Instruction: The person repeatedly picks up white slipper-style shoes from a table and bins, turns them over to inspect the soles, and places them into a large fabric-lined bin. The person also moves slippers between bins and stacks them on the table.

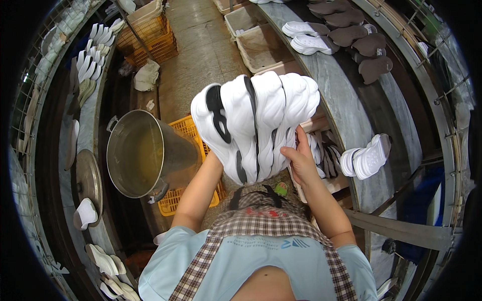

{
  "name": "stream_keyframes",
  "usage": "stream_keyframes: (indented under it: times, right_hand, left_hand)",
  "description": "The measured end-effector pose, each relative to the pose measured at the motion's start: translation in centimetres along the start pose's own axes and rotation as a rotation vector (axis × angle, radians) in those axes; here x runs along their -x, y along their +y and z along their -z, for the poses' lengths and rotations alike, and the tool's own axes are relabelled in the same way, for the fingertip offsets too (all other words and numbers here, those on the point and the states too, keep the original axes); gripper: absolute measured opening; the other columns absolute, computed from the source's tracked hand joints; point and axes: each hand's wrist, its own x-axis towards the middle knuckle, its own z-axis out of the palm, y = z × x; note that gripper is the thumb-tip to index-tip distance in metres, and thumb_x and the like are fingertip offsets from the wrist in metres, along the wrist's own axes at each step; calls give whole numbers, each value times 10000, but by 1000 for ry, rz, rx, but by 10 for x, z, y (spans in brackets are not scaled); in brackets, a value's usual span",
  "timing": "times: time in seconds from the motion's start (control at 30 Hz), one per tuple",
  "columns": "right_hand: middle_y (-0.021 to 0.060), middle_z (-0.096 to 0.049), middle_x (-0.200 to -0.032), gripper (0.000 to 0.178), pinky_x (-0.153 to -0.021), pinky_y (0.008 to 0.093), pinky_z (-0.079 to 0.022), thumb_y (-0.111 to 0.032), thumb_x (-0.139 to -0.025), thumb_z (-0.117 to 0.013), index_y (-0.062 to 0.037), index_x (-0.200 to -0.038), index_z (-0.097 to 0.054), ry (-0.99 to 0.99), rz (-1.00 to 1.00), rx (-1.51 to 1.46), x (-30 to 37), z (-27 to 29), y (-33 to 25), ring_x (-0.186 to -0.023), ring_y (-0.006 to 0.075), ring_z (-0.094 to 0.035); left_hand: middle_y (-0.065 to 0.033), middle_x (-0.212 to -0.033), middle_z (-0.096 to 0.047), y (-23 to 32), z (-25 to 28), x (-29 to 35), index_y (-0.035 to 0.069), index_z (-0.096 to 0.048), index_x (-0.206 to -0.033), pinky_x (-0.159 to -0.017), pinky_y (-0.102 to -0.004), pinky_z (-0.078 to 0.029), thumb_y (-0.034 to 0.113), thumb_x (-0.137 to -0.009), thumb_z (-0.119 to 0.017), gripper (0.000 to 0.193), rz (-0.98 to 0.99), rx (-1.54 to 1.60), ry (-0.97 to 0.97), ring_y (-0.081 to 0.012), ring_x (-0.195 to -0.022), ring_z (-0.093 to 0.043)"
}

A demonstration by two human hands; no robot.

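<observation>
A stack of several white shoe soles (271,103) with black and grey inserts is held up in front of me, pressed side by side. My right hand (300,156) grips the right end, its thumb on the near face and its fingers along the side. At the left end, my left hand (215,159) supports the stack from behind; its fingers are hidden by the soles. Below and to the right, more soles (329,159) lie in a box, partly covered by my right hand and the stack.
On my left stands a large metal pot (135,153) of yellowish liquid beside a yellow crate (187,126). A round lid (89,178) leans by the left bench. White soles (366,158) rest on the right bench, with dark soles (369,45) farther back. White bins (258,47) line the aisle.
</observation>
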Motion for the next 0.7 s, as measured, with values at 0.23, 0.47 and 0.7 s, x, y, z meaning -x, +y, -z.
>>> stream_keyframes:
  times: [0.23,0.47,0.7]
  right_hand:
    - [133,-382,-1352,795,-1036,359,-297,-4,-730,-662,-31,-1389,-218,-63,105,201,-30,27,23,-1261,230,-362]
    - [123,-394,-1371,510,-1066,348,-286,-151,-889,-548,-31,-1346,-355,-247,355,811,-41,42,37,-1267,223,-374]
    - [118,-476,-1297,431,-1012,325,-357,-60,-868,-530,1,-1285,-439,-259,62,462,-50,54,6,-1169,199,-466]
  left_hand:
    - [-97,-1130,-587,-25,0,48,34,-463,-1245,-839,-355,-479,202,-933,-484,355,-99,-155,171,-220,-997,-589]
    - [-98,-1207,-541,-58,-7,66,36,-434,-1278,-856,-356,-482,181,-930,-506,384,249,351,239,-213,-1033,-576]
    - [-105,-1290,-493,-24,4,67,37,-389,-1326,-890,-358,-481,160,-921,-539,449,356,504,387,-217,-1079,-558]
